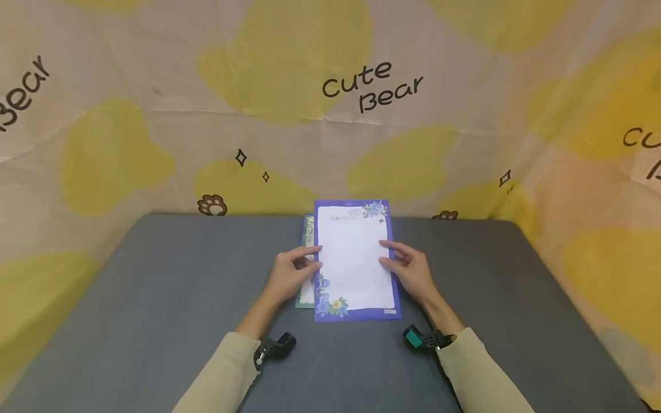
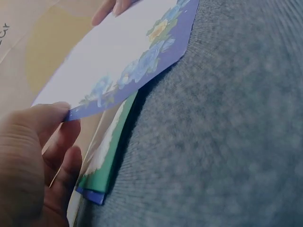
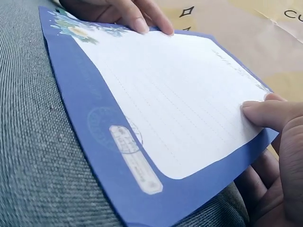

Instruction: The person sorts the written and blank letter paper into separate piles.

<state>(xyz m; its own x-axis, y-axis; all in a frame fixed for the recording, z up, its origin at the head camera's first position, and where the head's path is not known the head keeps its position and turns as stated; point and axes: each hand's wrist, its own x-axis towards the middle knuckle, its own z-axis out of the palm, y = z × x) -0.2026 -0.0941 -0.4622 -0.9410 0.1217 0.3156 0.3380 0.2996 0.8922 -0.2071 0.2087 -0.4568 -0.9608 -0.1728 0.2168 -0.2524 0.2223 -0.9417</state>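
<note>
A sheet of letter paper (image 1: 353, 258) with a blue-violet border and blue flowers is held up between both hands. Faint dotted lines and a stamp-like label show on it in the right wrist view. At its left edge my left hand (image 1: 293, 274) pinches it, thumb on the printed face. The right hand (image 1: 411, 271) pinches the opposite edge the same way, thumb on top and fingers beneath. Under the sheet, shifted to the left, lies green-bordered paper (image 2: 102, 172) with a blue edge below it; the held sheet hides most of this paper.
The papers are over a grey cloth-covered table (image 1: 181, 298). Behind it hangs a cream and yellow printed curtain (image 1: 289, 74), which continues round both sides. Each wrist wears a black strap with a small camera, the left camera (image 1: 281, 346) and the right camera (image 1: 415, 337).
</note>
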